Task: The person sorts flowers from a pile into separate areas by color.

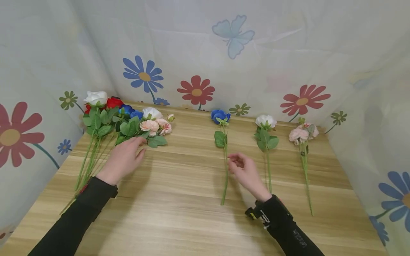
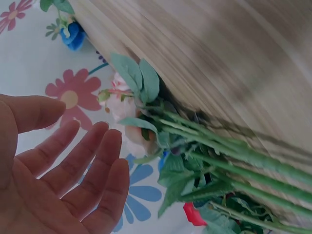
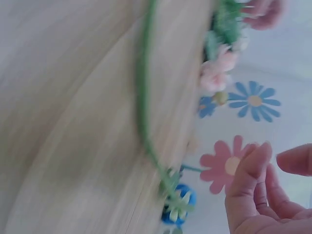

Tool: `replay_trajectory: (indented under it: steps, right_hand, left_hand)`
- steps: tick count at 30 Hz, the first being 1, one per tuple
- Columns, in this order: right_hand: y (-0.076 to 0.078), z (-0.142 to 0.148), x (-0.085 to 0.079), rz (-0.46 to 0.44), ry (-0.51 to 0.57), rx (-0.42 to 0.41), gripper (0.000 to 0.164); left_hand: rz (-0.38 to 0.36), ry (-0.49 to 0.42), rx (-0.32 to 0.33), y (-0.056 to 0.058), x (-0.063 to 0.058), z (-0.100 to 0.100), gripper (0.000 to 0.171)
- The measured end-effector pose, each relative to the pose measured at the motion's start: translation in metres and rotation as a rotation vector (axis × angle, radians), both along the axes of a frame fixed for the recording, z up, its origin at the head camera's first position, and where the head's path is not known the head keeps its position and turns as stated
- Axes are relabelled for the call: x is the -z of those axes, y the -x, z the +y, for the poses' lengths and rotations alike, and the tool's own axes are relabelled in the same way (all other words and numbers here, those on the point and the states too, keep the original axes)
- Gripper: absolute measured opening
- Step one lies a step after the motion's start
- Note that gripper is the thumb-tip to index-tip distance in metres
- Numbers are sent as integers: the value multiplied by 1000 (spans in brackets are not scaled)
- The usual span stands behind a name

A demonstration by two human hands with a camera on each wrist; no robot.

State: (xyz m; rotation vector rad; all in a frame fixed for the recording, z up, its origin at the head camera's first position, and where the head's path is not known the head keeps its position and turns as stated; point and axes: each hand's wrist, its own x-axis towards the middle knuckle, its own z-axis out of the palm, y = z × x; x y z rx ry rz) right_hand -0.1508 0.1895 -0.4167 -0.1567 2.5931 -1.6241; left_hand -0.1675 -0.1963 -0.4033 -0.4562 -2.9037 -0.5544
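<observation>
My left hand [image 1: 123, 160] hovers at the near edge of a pile of artificial flowers. Its fingers are relaxed and spread in the left wrist view, and nothing lies in the palm [image 2: 29, 200]. Closest to it are pale pink blossoms [image 1: 149, 126] with green leaves [image 1: 157, 141]. Beside the stem of a single blue rose [image 1: 219, 116] is my right hand [image 1: 245, 172], fingers loosely bent. In the right wrist view a gap shows between thumb and fingers, with the green stem [image 3: 142, 87] apart from them.
The pile also has white roses [image 1: 96, 97], red roses [image 1: 114, 102] and blue roses [image 1: 136, 114], stems toward the near left. A white rose [image 1: 266, 121] and a pink flower bunch [image 1: 299, 135] lie farther right on the wooden table [image 1: 179, 213]. A flower-printed curtain [image 1: 179, 39] surrounds it.
</observation>
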Motion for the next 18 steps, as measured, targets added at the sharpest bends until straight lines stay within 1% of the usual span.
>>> replay_trajectory:
  steps: [5, 8, 12, 15, 18]
  right_hand:
    - [-3, -7, -13, -129, 210, -6, 30]
    - [-4, -11, -19, -184, 344, -35, 29]
    - [-5, -16, -25, -239, 524, -77, 24]
    - [-7, -21, -28, -269, 599, -96, 19]
    - [-8, -25, -30, -285, 627, -113, 16]
  left_hand:
    - [-3, 28, -8, -4, -3, -13, 32]
    - [-7, 48, -24, -6, -5, -20, 33]
    - [-18, 74, -61, -10, -6, -28, 33]
    - [-21, 85, -86, -13, -5, -34, 33]
    - [-28, 107, -115, -17, -5, -40, 33]
